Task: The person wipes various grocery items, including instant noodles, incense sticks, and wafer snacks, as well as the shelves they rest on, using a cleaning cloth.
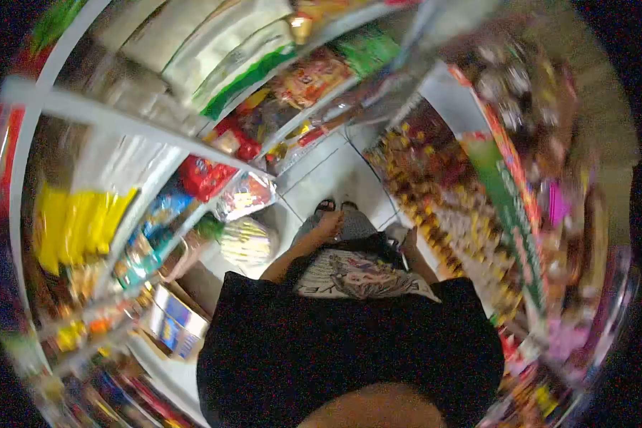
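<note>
My left hand (331, 225) hangs in front of my thigh, beside the hem of my black shirt with a printed front (364, 274). Its fingers look curled in; whether anything small is inside them is hidden. On the other side, my right hand (411, 242) is low by my hip, close to a blurred grey-white thing (396, 232) and something dark. The fingers of that hand are too blurred to make out. Below both hands, my feet in dark sandals (326, 206) stand on the tiled floor.
Shelves with packaged goods rise on the left, including yellow packs (82, 225) and red packs (205, 177). An open carton (172, 324) and a round striped bundle (247, 241) sit low there. Many small yellow-topped items (435, 192) line the right. White tiles (328, 167) run between.
</note>
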`<state>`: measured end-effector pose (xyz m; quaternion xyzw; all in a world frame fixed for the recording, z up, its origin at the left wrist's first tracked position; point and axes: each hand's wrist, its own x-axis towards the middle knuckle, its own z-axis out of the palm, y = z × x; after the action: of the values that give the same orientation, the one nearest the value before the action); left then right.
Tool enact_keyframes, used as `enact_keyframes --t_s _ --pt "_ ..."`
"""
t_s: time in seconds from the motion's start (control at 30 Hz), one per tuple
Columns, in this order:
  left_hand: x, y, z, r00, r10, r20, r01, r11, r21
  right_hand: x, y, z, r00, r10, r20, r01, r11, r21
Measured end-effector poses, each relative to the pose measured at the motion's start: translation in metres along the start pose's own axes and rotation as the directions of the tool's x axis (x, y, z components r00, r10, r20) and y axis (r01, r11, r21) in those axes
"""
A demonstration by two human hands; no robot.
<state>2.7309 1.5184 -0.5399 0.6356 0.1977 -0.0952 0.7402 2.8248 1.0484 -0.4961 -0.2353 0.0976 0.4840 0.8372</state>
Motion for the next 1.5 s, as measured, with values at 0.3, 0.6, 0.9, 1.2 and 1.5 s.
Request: enact_keyframes --t_s 0.3,0.6,0.9,1.2,1.5 --pt "-0.171 0.002 -0.028 0.358 -0.690 -0.630 -0.233 0.587 -0.775 0.293 0.055 0.132 0.804 0.587 -0.095 -0.542 0.658 -0.523" --pt "-0.313 -0.097 0.105 -0.030 -0.887 -0.462 -0.662 0.364 -0.655 0.346 0.113 0.158 0.541 0.805 -0.241 -0.537 0.110 -0.836" --pt "-0.441 -0.214 0.105 -0.028 -0.811 -0.584 -0.765 0.393 -0.510 0.291 0.272 0.134 0.539 0.762 -0.359 -0.320 -0.210 -0.924" --pt "-0.686 -0.237 0.082 -0.123 -0.868 -0.481 -0.804 0.371 -0.464 0.278 0.527 0.217 0.544 0.715 -0.440 0.024 -0.537 -0.843" --pt "-0.710 -0.342 0.108 -0.124 -0.962 -0.243 -0.876 0.221 -0.429 0.272 0.864 0.309 0.621 0.669 -0.409 0.383 -0.714 -0.586"
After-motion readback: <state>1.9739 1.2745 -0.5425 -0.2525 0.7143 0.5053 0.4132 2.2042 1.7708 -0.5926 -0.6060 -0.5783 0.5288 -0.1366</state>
